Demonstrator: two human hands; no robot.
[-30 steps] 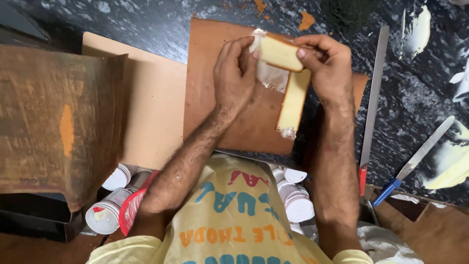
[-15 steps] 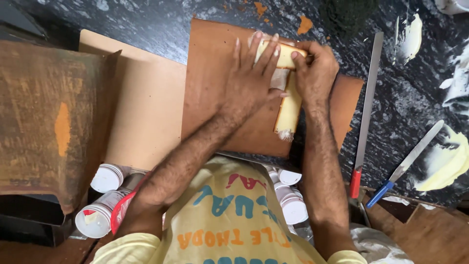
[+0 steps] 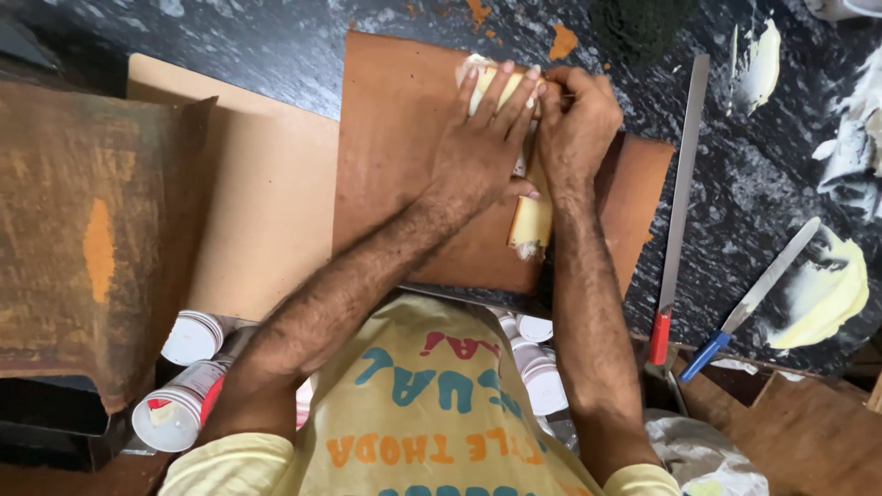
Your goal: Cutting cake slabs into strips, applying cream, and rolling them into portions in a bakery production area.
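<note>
The left hand [image 3: 487, 138] lies flat with fingers spread, pressing the yellow cake strip [image 3: 531, 220] onto the brown board [image 3: 395, 156]; the right hand [image 3: 577, 124] grips the strip's top end. Two knives [image 3: 678, 202] lie at 3 o'clock.

Dark marbled counter [image 3: 276, 41] bears brown board [image 3: 395, 156]; tan board [image 3: 266, 202]; two knives [image 3: 678, 202].
</note>
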